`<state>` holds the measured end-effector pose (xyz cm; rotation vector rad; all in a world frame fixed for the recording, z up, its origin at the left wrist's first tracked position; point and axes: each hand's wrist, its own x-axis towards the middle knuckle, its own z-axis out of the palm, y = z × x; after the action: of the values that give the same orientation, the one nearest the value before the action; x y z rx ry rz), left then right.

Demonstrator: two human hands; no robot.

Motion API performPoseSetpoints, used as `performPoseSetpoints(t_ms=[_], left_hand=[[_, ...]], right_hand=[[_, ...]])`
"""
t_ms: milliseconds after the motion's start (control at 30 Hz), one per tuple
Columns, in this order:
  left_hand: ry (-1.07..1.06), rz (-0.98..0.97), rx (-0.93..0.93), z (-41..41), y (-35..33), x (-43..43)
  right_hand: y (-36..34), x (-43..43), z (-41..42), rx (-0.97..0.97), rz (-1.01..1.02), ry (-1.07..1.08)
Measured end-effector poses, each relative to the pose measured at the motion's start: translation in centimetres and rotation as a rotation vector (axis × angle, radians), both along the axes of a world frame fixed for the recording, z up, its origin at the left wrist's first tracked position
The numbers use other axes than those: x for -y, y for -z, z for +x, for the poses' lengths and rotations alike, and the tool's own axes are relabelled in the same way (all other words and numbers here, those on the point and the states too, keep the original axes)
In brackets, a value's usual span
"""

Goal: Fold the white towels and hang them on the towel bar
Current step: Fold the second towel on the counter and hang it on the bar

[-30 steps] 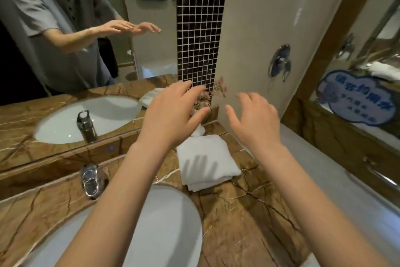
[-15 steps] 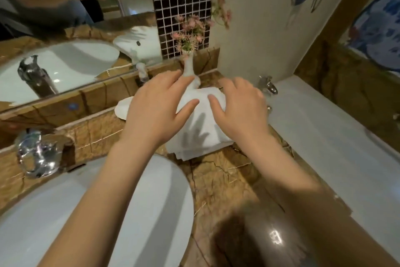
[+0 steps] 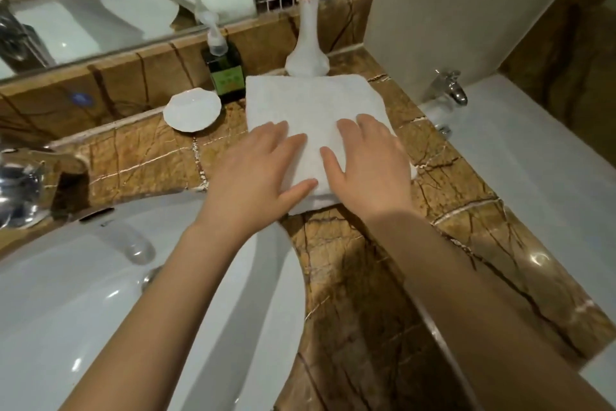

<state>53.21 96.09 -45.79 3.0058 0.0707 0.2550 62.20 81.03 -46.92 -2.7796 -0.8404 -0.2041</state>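
**Left hand** (image 3: 256,174) — flat, fingers straight and a little spread, resting on the near left part of the folded white towel (image 3: 310,104).
**Right hand** (image 3: 370,170) — likewise flat on the near right part, thumb close to the left thumb.
**Towel** — lies under both palms on the brown marble counter (image 3: 350,260) and reaches past the fingertips.
**Beyond the fingertips:** white vase (image 3: 308,44) at the towel's far edge.
**Left of the left hand:** white dish (image 3: 192,109), dark soap bottle (image 3: 225,74).
**Under the left forearm:** sink basin (image 3: 100,310).
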Motion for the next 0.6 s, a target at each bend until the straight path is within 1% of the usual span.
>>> performPoseSetpoints(t_ms=[100,200,300,367,467,533,600], left_hand=[[0.042,-0.007,-0.035,-0.3,0.3,-0.1],[0.049,-0.028,0.027,-0.1,-0.3,-0.2],[0.045,-0.012,0.063,0.4,-1.4,-0.2],[0.038,-0.007,0.069,0.7,-2.0,-0.3],[0.032,-0.029,0.101,0.8,-2.7,-0.2],[0.014,-0.092,0.142,0.8,-3.3,-0.1],[-0.039,-0.235,0.196,0.8,-3.8,-0.2]], right_hand=[[0.3,0.0,-0.2,0.004,0.008,-0.007],[0.0,0.1,-0.3,-0.02,0.024,-0.042],[-0.8,0.4,-0.6,-0.107,0.035,-0.202],[-1.5,0.5,-0.7,-0.152,-0.001,-0.312],[-2.6,0.4,-0.3,-0.102,-0.059,-0.347],[-3.8,0.1,0.1,-0.052,-0.063,-0.318],[-5.5,-0.3,0.5,-0.003,-0.074,-0.303]])
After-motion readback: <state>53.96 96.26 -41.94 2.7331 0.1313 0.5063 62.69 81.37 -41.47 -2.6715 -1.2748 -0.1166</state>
